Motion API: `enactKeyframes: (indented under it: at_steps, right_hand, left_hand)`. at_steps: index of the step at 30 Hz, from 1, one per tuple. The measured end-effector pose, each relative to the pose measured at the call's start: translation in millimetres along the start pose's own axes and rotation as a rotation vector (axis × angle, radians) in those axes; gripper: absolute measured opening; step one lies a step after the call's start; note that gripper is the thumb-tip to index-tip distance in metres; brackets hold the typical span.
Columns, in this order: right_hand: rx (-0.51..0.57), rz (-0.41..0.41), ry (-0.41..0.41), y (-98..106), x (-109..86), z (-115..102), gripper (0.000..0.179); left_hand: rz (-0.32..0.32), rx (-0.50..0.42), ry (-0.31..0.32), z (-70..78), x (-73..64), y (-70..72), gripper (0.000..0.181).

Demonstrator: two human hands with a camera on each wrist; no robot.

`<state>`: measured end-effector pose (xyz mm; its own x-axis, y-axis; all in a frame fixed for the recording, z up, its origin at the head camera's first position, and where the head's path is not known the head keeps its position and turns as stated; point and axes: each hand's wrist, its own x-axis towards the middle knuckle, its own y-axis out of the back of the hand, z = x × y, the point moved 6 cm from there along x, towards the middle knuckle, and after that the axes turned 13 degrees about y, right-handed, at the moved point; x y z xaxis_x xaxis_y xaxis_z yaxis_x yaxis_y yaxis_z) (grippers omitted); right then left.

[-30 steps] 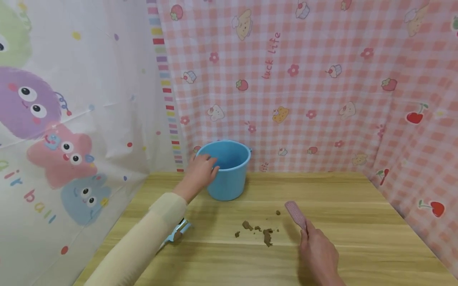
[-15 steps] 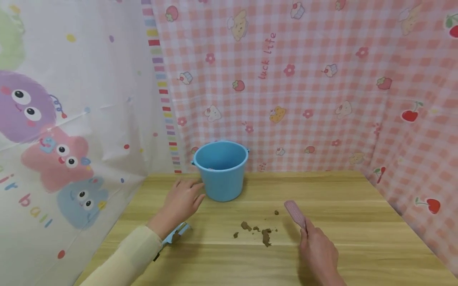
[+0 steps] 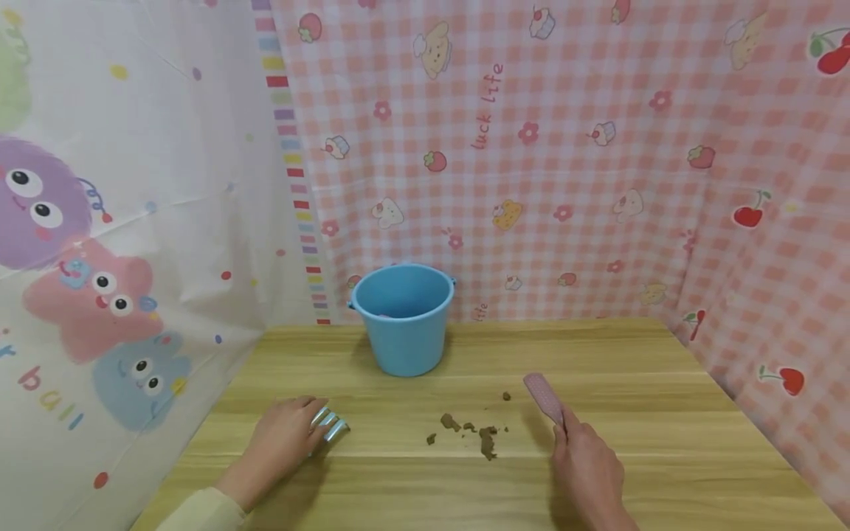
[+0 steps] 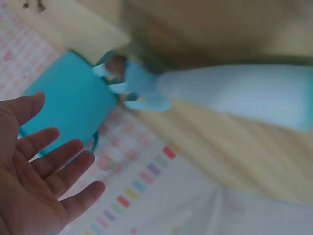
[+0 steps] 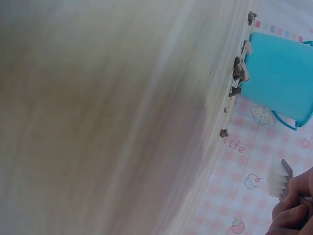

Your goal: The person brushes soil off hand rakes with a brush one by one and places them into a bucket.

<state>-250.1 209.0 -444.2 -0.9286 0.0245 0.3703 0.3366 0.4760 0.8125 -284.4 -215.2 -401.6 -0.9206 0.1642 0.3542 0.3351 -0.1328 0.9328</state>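
A pink brush (image 3: pixel 544 397) is being gripped in the right hand (image 3: pixel 591 468), on the right of the near half of the desk (image 3: pixel 631 413); its pale bristles are showing in the right wrist view, seemingly raised off the wood. A blue hand rake (image 4: pixel 142 88) is lying on the left side, a brown lump sitting at its prongs. The left hand (image 3: pixel 282 436) is hovering above it with fingers open and spread, holding nothing. Between the two hands, brown clumps (image 3: pixel 488 444) and smaller crumbs are lying scattered. Beyond them, a blue bucket (image 3: pixel 406 346) is standing upright near the far edge, with something pinkish, too small to make out, showing inside. Pink checked cloth (image 3: pixel 531 177) is hanging behind, and white cartoon cloth (image 3: pixel 206 236) is hanging on the left.

As a judgement, the work is sitting partway: something is already resting in the bucket, while the clumps are lying ungathered, the rake is remaining out and dirty, and the brush is staying in hand.
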Motion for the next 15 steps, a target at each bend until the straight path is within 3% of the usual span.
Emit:
enactKeyframes:
  at_steps: [4,11,15]
  right_hand:
    - [0.002,-0.001,-0.002,0,0.2,0,0.046]
    - [0.000,0.004,0.013,1,0.9,-2,0.046]
    - [-0.006,0.000,0.014,2,1.3,-3,0.045]
  left_hand:
    - [-0.016,0.004,0.037,-12.4,-15.7,-8.5,0.044]
    - [-0.144,-0.017,0.134,-34.8,-38.2,-20.8,0.049]
    - [-0.170,-0.035,0.170,-45.8,-47.8,-26.1,0.050]
